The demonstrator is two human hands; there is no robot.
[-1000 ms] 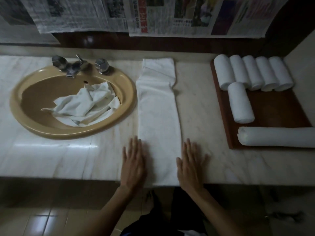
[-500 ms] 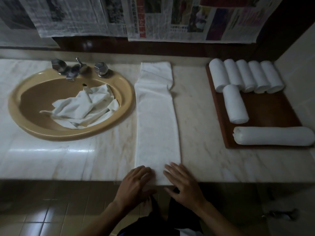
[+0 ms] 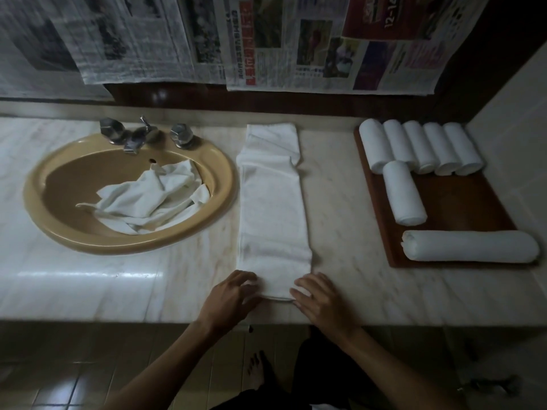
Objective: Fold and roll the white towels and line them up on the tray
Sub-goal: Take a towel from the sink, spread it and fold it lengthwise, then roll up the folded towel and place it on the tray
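Left hand [image 3: 229,294]: I see it off its flat press, now curled on the near-left corner of the folded towel [image 3: 273,208].
Right hand [image 3: 318,300]: likewise, curled on the near-right corner.
Towel: near end lifted and turned over at the counter's front edge.

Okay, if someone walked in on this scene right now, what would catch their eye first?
Probably the long folded white towel stretched down the middle of the marble counter, with the left hand and right hand curling its near end into a roll. Next, the wooden tray on the right holding seven rolled towels, and the tan sink on the left with crumpled white cloths in it.
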